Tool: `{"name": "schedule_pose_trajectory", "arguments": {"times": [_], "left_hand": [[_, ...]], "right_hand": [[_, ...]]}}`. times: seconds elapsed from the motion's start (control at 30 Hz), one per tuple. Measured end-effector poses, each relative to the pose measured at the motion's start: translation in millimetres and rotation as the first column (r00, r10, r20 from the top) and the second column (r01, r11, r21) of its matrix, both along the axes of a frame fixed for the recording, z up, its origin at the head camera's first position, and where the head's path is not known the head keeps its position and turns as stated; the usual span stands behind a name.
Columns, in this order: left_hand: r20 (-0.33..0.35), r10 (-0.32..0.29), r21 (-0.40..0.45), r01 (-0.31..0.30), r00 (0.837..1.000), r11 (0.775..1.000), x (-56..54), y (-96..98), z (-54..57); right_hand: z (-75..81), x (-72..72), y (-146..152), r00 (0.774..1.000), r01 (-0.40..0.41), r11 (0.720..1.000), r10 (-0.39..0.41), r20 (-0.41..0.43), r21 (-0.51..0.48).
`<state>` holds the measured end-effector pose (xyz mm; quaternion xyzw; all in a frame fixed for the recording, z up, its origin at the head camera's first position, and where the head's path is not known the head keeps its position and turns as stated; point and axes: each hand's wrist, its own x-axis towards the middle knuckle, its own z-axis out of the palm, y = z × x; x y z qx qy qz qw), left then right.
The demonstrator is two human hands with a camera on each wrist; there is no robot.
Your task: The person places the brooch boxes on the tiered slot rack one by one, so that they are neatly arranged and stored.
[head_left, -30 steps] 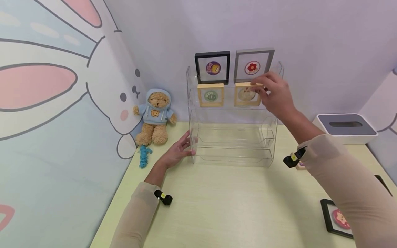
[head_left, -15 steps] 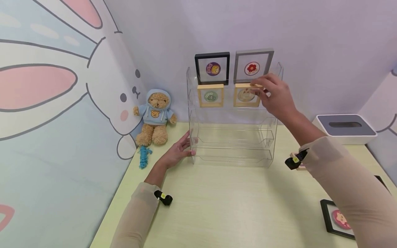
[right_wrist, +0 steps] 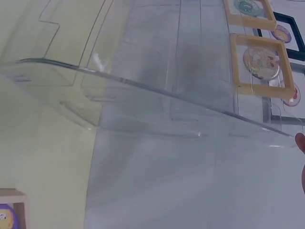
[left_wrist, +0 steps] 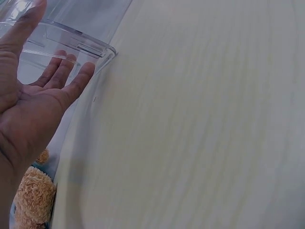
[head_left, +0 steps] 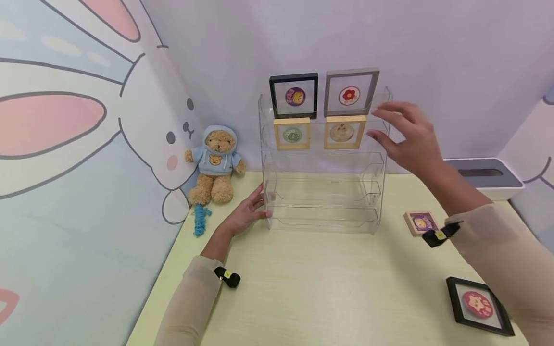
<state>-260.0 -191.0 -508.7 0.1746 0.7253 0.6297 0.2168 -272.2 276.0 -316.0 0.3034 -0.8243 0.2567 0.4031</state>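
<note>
A clear acrylic tiered rack point(head_left: 322, 218) stands against the wall in the head view. My left hand point(head_left: 244, 216) is at its lower left side, fingers extended and spread; in the left wrist view, that hand point(left_wrist: 35, 105) overlaps the clear panel by its corner. To the rack's upper right, my right hand point(head_left: 413, 137) is apart from the frames, thumb and fingers parted, holding nothing. Nearest it sits a yellow wood-edged frame point(head_left: 326, 134) with a round badge. Beside that is a matching frame with a green badge point(head_left: 292, 135). Above stand a black frame point(head_left: 294, 76) and a grey frame point(head_left: 352, 73).
A teddy bear point(head_left: 220, 151) in a blue hoodie sits left of the rack, with a blue toy point(head_left: 199, 220) before it. On the right lie a small wooden-edged frame point(head_left: 421, 223), a black frame with a pink badge point(head_left: 478, 304) and a tissue box point(head_left: 497, 193).
My right hand has let go of the right-hand yellow frame and drawn back to the right, its fingers parting. The frame stays on the rack. My left hand keeps its place.
</note>
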Motion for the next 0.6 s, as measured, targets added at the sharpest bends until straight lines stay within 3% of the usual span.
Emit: {"name": "schedule_pose_trajectory", "arguments": {"times": [0.2, 0.37, 0.6], "left_hand": [[-0.035, 0.003, -0.018, -0.003, 0.999, 1.000, 0.6, 0.9, -0.1], [-0.048, 0.003, -0.030, -0.005, 0.999, 1.000, 0.6, 1.2, -0.4], [-0.022, 0.016, -0.024, -0.016, 1.000, 1.000, 2.0, 1.8, 0.7]], "right_hand": [[-18.7, 21.1, 43.6, 0.999, 0.055, 0.999, -0.055, -0.001, -0.001], [-47.7, 33.3, 80.8, 0.992, 0.109, 0.993, -0.106, 0.074, -0.048], [-82.4, 52.1, 127.7, 0.948, 0.221, 0.975, -0.221, 0.227, 0.024]]}}
